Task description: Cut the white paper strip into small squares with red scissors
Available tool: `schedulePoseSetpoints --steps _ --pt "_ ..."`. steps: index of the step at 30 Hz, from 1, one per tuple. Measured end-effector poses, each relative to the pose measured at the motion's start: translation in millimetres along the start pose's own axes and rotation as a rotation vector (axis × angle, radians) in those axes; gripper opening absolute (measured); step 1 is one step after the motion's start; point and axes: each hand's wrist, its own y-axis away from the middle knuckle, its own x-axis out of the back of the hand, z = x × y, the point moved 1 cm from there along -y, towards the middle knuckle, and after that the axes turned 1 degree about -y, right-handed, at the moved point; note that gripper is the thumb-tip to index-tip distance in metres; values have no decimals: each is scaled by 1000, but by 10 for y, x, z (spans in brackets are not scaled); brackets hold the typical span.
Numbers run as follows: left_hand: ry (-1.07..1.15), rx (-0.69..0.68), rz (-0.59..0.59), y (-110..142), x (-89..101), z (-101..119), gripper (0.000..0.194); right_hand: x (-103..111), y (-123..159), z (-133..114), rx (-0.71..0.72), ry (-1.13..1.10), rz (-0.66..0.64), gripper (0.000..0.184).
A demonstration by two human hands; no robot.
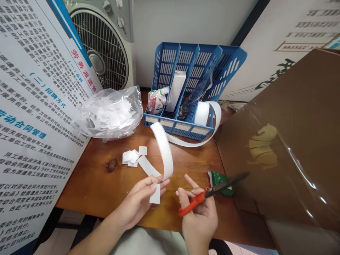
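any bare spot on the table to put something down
Bare wood shows left of the paper squares, toward the printed board, and right of the raised white strip, below the blue rack. It's crowded around the left hand and where the right hand's scissors cross the green packet.

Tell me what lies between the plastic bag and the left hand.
A pile of white paper squares and a length of paper strip, in the head view.
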Motion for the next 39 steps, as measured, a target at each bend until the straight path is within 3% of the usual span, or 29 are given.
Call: schedulePoseSetpoints --steps 6,11,18,22,25,28,32,35,39 --pt "297 182 -266 -14 -114 138 12 -28 -172 -119 -219 -165 -111 43" --pt "254 193 -284 -53 -113 293 17 -95 -254 -295 -195 -234 -178 43" --pt "-56 43 -145 -13 9 380 24 -175 -351 -438 -192 -82 -274 41" --pt "-516 -209 -46 84 81 445 28 -231 -324 -500 -227 -209 -223 44" --pt "-812 -299 -80 130 71 407 19 -284 -299 -587 -249 -342 -148 43" --pt "-872 -298 -155 89 43 278 11 -295 -291 -650 -237 -394 -64 42" --pt "-934 -429 -172 5 28 130 9 -217 -320 -662 -199 -390 -12 35" --pt "-1024 -484 -139 -4 27 102 9 -146 -353 -662 -189 -389 67 35" --pt "-1247 -600 -216 -45 38 100 10 -109 -346 -659 -219 -381 82 37"
